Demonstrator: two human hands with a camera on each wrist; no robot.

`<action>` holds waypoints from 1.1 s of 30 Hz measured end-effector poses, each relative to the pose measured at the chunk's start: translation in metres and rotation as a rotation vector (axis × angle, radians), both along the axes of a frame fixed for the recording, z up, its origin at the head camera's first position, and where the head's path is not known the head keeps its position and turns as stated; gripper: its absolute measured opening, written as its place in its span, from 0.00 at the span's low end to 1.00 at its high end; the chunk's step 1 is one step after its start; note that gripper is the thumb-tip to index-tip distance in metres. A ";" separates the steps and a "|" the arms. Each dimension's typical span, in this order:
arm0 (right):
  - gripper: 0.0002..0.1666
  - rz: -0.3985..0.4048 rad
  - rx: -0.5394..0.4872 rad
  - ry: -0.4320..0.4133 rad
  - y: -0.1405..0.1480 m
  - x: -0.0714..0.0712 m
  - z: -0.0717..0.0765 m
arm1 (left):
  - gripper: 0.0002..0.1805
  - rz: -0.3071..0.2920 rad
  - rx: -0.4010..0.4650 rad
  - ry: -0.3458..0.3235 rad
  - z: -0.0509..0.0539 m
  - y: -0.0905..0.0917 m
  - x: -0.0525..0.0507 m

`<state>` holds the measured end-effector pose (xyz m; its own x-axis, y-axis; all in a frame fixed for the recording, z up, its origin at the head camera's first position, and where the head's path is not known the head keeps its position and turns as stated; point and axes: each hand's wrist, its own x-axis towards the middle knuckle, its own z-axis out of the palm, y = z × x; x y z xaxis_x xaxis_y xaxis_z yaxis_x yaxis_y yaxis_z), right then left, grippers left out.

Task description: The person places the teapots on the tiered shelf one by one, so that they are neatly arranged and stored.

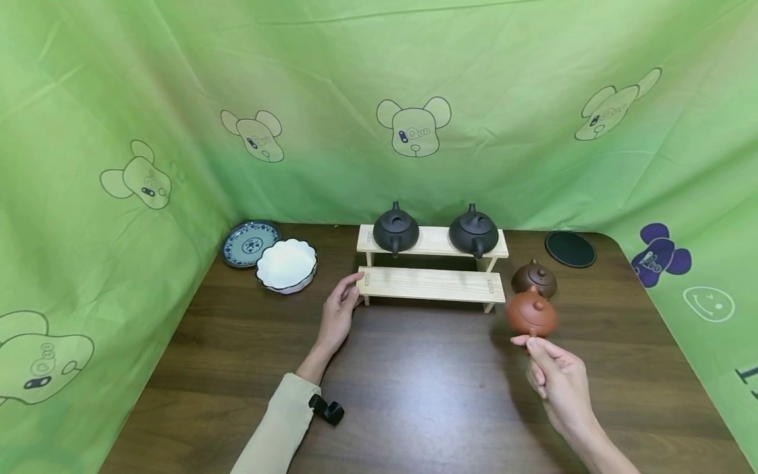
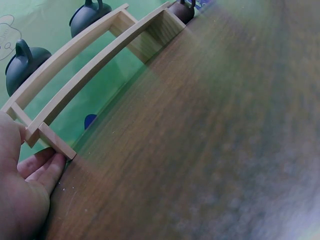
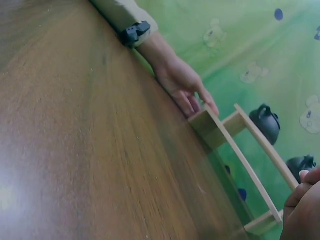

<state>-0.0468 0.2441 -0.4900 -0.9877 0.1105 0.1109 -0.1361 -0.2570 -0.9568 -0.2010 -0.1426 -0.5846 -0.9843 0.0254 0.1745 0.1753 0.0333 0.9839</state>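
Note:
My left hand (image 1: 337, 316) holds the left end of a two-tier wooden stand (image 1: 432, 284), its thumb by the lower board and fingers at the leg. In the left wrist view, the fingertips (image 2: 56, 162) touch that leg. An orange-brown clay teapot (image 1: 531, 315) is on the right, its near end pinched between the thumb and fingers of my right hand (image 1: 559, 382). It seems raised off the table and partly covers a dark brown teapot (image 1: 535, 278) behind it. Two black teapots (image 1: 395, 230) stand apart on the upper board. The right wrist view does not show the orange-brown teapot.
At the back left, a white scalloped bowl (image 1: 287, 264) stands beside a blue patterned plate (image 1: 249, 243). A dark round mat (image 1: 570, 249) lies at the back right. Green cloth (image 1: 331, 178) hangs behind the brown wooden table (image 1: 414, 395).

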 end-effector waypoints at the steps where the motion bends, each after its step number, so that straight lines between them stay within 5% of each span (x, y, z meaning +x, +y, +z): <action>1: 0.20 0.006 0.007 -0.001 -0.002 0.000 0.000 | 0.19 0.000 0.000 -0.021 -0.003 -0.001 -0.002; 6: 0.19 0.023 0.046 -0.029 -0.012 -0.003 0.002 | 0.19 -0.016 0.006 -0.059 -0.011 -0.004 -0.006; 20: 0.17 0.098 0.095 -0.044 -0.036 -0.013 0.001 | 0.19 -0.021 0.005 -0.078 -0.010 -0.003 -0.007; 23: 0.17 0.115 0.102 -0.036 -0.040 -0.015 0.000 | 0.19 -0.007 0.000 -0.060 -0.004 -0.001 -0.003; 26: 0.17 0.141 0.105 -0.026 -0.045 -0.016 0.000 | 0.20 0.015 -0.013 -0.045 0.020 0.006 0.010; 27: 0.17 0.150 0.101 -0.021 -0.046 -0.016 -0.001 | 0.20 0.015 -0.013 -0.046 0.020 0.006 0.010; 30: 0.17 0.176 0.095 -0.007 -0.051 -0.018 -0.002 | 0.20 0.001 -0.008 -0.067 0.014 0.004 0.006; 33: 0.17 0.191 0.089 -0.003 -0.056 -0.020 -0.002 | 0.20 -0.020 0.010 -0.086 -0.010 -0.003 -0.007</action>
